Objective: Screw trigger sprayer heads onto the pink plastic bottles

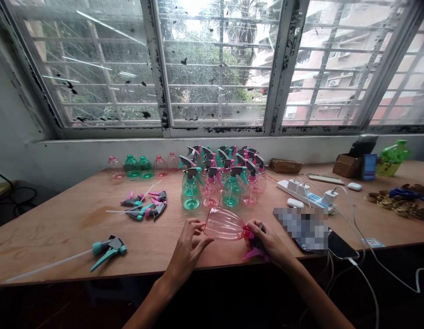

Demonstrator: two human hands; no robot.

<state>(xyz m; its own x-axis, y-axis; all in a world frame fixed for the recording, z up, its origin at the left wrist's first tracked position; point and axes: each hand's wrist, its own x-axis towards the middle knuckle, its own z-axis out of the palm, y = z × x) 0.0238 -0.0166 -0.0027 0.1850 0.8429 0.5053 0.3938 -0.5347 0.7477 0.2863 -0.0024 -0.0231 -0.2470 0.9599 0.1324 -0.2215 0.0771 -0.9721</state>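
Observation:
A clear pink spray bottle [225, 224] lies sideways in the air over the table's front edge, its base to the left. My left hand [191, 242] has its fingertips and thumb at the bottle's base. Wrapped around the neck end is my right hand [267, 240], closed on a black and pink spray head [256, 253] that sits at the bottle's mouth. The fingers partly hide that joint. Behind the hands stand several pink and green bottles with spray heads, among them a green spray bottle [231, 192].
Loose spray heads [146, 208] lie left of centre; a teal spray head [109, 249] with a long tube rests at the front left. Several headless bottles [131, 167] line the back. To the right are a power strip [308, 196], cables, a phone [344, 244] and a cardboard box [347, 165].

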